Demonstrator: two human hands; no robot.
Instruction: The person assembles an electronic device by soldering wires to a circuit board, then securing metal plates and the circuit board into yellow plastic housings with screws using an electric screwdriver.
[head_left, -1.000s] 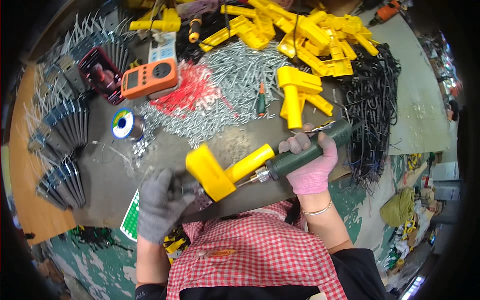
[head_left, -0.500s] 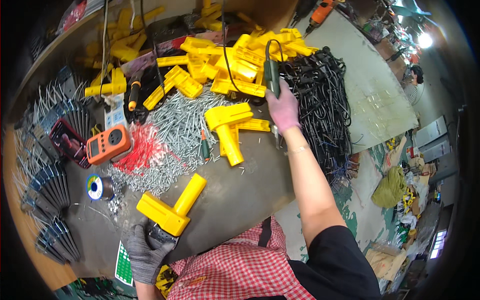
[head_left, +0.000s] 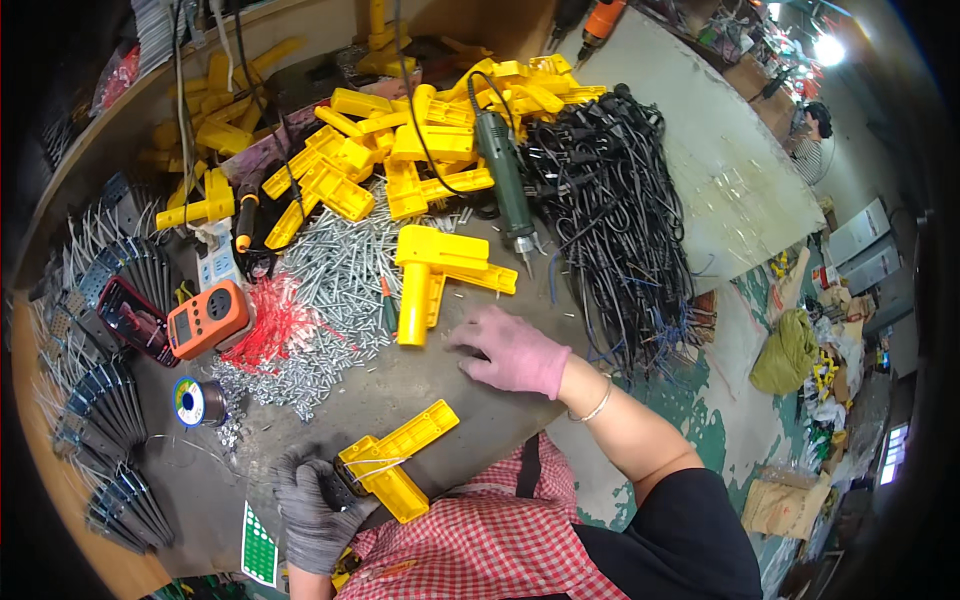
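Observation:
My left hand (head_left: 318, 500), in a grey glove, is closed on the black end of a T-shaped yellow plastic housing (head_left: 408, 490). The hollow inner side of this housing faces up, with white wires inside. My right hand (head_left: 515, 350), in a pink glove, hovers over the table with its fingers bent and apart, seemingly holding nothing. Just beyond it lie a yellow housing (head_left: 415, 290) and a half shell under it. A green electric screwdriver (head_left: 505, 180) stands past them with its tip toward me. Left of the housings is a small green-handled screwdriver (head_left: 388, 305).
Loose screws (head_left: 335, 260) and red pieces (head_left: 265, 325) cover the middle left. Nearby are an orange meter (head_left: 208, 320), a phone (head_left: 138, 318), and a solder spool (head_left: 198, 402). Yellow shells (head_left: 430, 135) pile up behind; black cords (head_left: 620, 220) lie right. Dark cables hang down over the table.
My right hand has let go of the electric screwdriver and come back nearer to me. The yellow housing in my left hand has been turned over, so its inside shows.

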